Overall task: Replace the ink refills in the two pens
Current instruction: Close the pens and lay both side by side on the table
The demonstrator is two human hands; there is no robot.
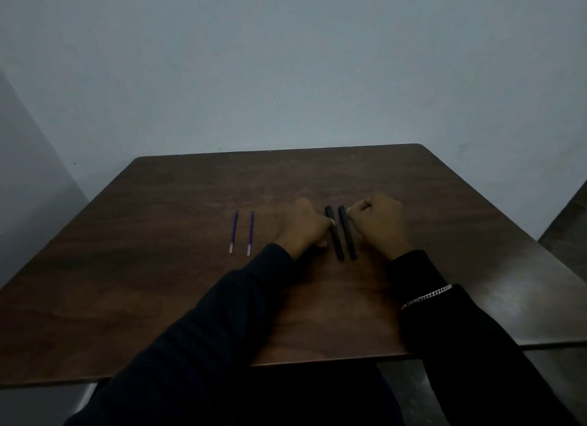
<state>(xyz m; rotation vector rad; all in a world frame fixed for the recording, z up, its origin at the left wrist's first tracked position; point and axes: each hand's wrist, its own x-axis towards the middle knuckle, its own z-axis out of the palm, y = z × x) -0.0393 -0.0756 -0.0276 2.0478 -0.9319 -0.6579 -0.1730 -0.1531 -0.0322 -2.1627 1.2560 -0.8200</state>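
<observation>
Two pens [340, 233], two refills [242, 232], two hands [341, 225]

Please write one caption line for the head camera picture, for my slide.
Left hand and right hand flank two black pens on a wooden table; two purple refills lie left.

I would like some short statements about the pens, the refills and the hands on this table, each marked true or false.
1. Two black pens lie side by side between the hands. True.
2. The two purple refills lie right of the pens. False: they lie to the left, beyond the left hand.
3. The right hand lifts a pen off the table. False: both pens lie on it.
4. Nothing touches the refills. True.
5. A bracelet shows at the right sleeve. True.
</observation>
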